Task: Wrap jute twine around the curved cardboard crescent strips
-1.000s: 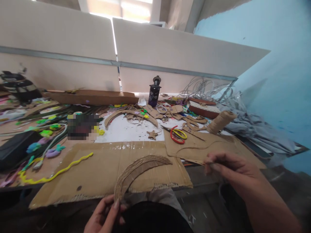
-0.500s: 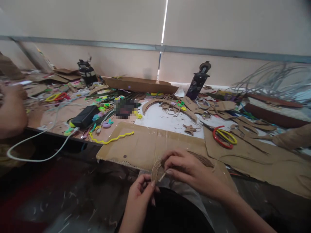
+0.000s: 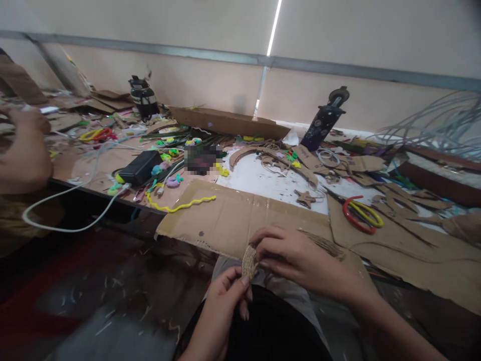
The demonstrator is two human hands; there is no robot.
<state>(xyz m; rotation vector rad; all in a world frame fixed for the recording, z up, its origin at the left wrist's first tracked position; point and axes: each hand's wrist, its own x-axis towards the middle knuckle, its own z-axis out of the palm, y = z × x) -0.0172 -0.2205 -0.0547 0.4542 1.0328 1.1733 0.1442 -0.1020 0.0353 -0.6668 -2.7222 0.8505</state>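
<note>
Over my lap, just off the table edge, my left hand pinches the lower end of a curved band of brown twine, its strands side by side. My right hand curls over the upper part of the same band, fingertips pressed to it. Loose strands of twine trail out behind my right hand to the right. Under and beyond my hands lies a flat cardboard sheet. A small brown star lies past the sheet on white paper.
Scissors with red and yellow handles lie on cardboard at right. A black power adapter with a white cable looping off the edge is at left. Two dark bottles stand at the back. Another person's arm reaches in from the left.
The band has turned between my hands and now shows its flat face. The pale end that stuck out near my right fingertips is no longer visible. The camera view has shifted slightly.
</note>
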